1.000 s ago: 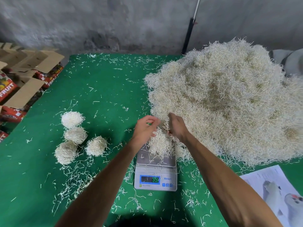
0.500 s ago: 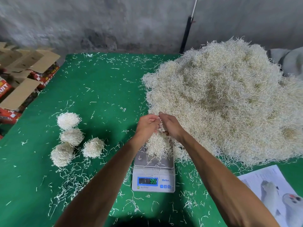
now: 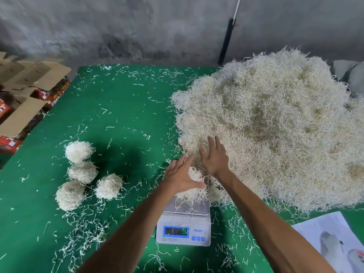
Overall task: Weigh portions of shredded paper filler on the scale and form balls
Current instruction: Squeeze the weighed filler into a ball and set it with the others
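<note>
Four finished paper balls (image 3: 86,174) clustered on the green desk (image 3: 122,119), left of the scale (image 3: 184,223) and well apart from it. Both hands spread flat, fingers straight and released, grasping nothing: left hand (image 3: 182,177) over the small portion of shredded paper (image 3: 194,191) sitting on the scale's steel pan, right hand (image 3: 214,156) just beyond, against the near edge of the big filler heap (image 3: 271,123). Portion partly hidden behind the left hand; heap spilling up to the scale's right side. Display lit, digits too blurred to read. Loose shreds (image 3: 82,229) scattered across the desk, thickest below the balls. Cardboard boxes (image 3: 29,89) with open flaps off the left edge. Printed sheet (image 3: 332,239) at the lower right corner. Black pole (image 3: 226,40) leaning on the grey wall behind.
</note>
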Action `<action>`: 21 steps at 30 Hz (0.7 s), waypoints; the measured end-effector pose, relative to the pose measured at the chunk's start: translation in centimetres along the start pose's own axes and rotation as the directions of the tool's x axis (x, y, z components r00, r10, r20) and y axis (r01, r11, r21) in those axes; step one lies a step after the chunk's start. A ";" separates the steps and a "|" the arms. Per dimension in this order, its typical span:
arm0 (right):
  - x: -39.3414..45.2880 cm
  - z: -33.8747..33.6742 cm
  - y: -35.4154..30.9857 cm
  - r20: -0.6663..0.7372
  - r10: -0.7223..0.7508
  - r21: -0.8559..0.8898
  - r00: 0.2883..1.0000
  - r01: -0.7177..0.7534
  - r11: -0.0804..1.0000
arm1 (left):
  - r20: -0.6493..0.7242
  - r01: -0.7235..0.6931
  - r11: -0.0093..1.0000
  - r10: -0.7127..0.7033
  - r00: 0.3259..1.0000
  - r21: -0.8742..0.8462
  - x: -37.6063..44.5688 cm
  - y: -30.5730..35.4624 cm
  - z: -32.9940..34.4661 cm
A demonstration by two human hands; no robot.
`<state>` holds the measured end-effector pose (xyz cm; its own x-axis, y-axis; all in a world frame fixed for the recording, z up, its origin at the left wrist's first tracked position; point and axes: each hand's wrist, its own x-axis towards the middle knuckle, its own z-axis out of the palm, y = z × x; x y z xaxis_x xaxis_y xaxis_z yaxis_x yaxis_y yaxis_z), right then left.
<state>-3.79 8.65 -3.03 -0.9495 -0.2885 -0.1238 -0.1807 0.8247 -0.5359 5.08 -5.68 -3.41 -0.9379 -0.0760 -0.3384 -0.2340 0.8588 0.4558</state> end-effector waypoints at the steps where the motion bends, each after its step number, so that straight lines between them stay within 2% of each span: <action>1: -0.7 0.6 0.0 -0.055 -0.035 0.010 0.998 0.036 0.999 | 0.015 0.001 0.997 -0.002 1.000 0.075 0.0 0.0 0.8; 4: -2.4 2.2 0.4 -0.116 -0.085 0.203 0.990 0.108 0.973 | -0.048 0.007 0.979 0.003 0.999 0.201 -0.8 -0.3 3.4; 5: -2.7 2.6 0.5 -0.104 -0.080 0.279 0.991 0.106 0.954 | -0.108 0.007 0.989 0.010 0.994 0.151 -0.9 -0.6 4.2; 7: -3.3 2.7 0.5 -0.060 -0.114 0.387 0.992 0.128 0.913 | -0.231 0.030 0.990 -0.062 0.971 -0.140 -1.0 -0.7 4.3; 8: -3.8 2.6 0.3 -0.018 -0.144 0.432 0.989 0.138 0.891 | -0.238 0.074 0.924 -0.173 0.956 -0.374 -0.8 -0.5 3.6; 10: -4.6 2.6 -0.6 0.091 -0.168 0.490 0.982 0.103 0.866 | -0.117 0.144 0.641 -0.347 0.931 -0.754 -0.7 0.2 1.6; 11: -4.9 2.7 -1.2 0.116 -0.148 0.510 0.982 0.069 0.858 | -0.068 0.135 0.515 -0.356 0.932 -0.846 -0.7 0.4 0.7; 13: -5.1 2.5 -2.7 0.080 -0.062 0.593 0.995 0.002 0.805 | -0.120 0.023 0.418 -0.310 0.943 -0.908 -1.0 0.8 -1.6; 15: -5.3 1.9 -5.0 -0.017 0.003 0.660 1.000 0.009 0.751 | -0.175 -0.096 0.302 -0.245 0.954 -0.949 -1.5 0.9 -4.3; 16: -5.6 1.6 -6.1 -0.088 -0.026 0.681 0.996 0.080 0.728 | -0.222 -0.163 0.302 -0.172 0.960 -0.939 -1.9 1.2 -5.3; 17: -6.0 1.4 -7.3 -0.149 -0.100 0.679 0.984 0.175 0.713 | -0.313 -0.228 0.378 -0.178 0.933 -0.897 -2.3 1.5 -6.0; 18: -6.4 1.5 -8.5 -0.184 -0.185 0.655 0.965 0.260 0.709 | -0.362 -0.259 0.397 -0.210 0.908 -0.880 -2.6 2.0 -6.5; 20: -6.9 1.6 -10.5 -0.215 -0.266 0.607 0.940 0.342 0.717 | -0.479 -0.300 0.503 -0.273 0.834 -0.811 -3.1 1.6 -6.1; 21: -6.7 1.5 -11.2 -0.241 -0.259 0.580 0.935 0.353 0.734 | -0.490 -0.330 0.521 -0.204 0.848 -0.787 -3.4 1.1 -5.5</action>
<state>4.97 0.62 2.59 -0.9029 -0.3668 0.2241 -0.3187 0.2216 -0.9216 6.62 -7.28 2.74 -0.8728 -0.4875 0.0234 -0.0142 0.0734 0.9972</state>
